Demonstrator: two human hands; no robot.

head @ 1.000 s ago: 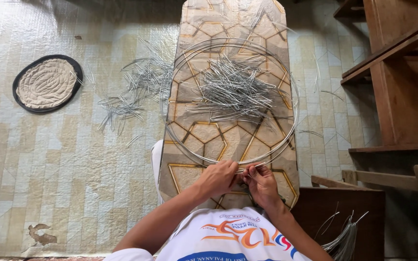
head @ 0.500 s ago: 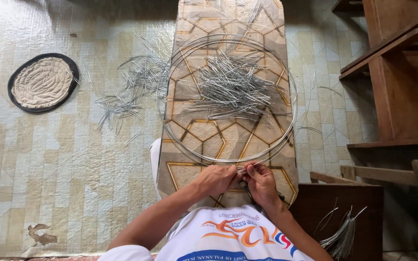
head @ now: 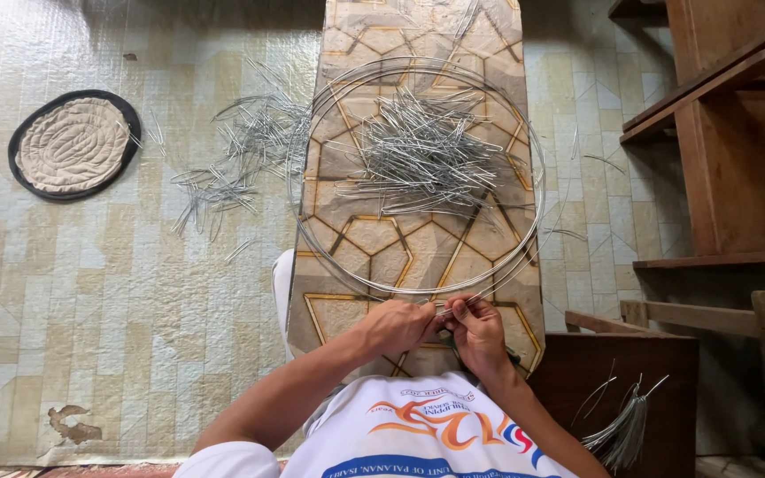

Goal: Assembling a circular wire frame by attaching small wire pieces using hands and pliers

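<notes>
A large coil of thin steel wire (head: 535, 190) lies in a ring on a long board with a hexagon pattern (head: 374, 243). My left hand (head: 396, 326) and my right hand (head: 478, 329) meet at the ring's near edge, both pinching the wire between fingertips. A heap of short cut wire pieces (head: 418, 150) sits inside the ring on the board.
More cut wire pieces (head: 236, 155) are scattered on the patterned floor left of the board. A round quilted mat with a black rim (head: 73, 144) lies at far left. Wooden shelves (head: 728, 133) stand on the right, and a bundle of wires (head: 617, 434) hangs beside a dark wooden box.
Both hands stay at the ring's near edge with only slight finger movement; the view has shifted slightly.
</notes>
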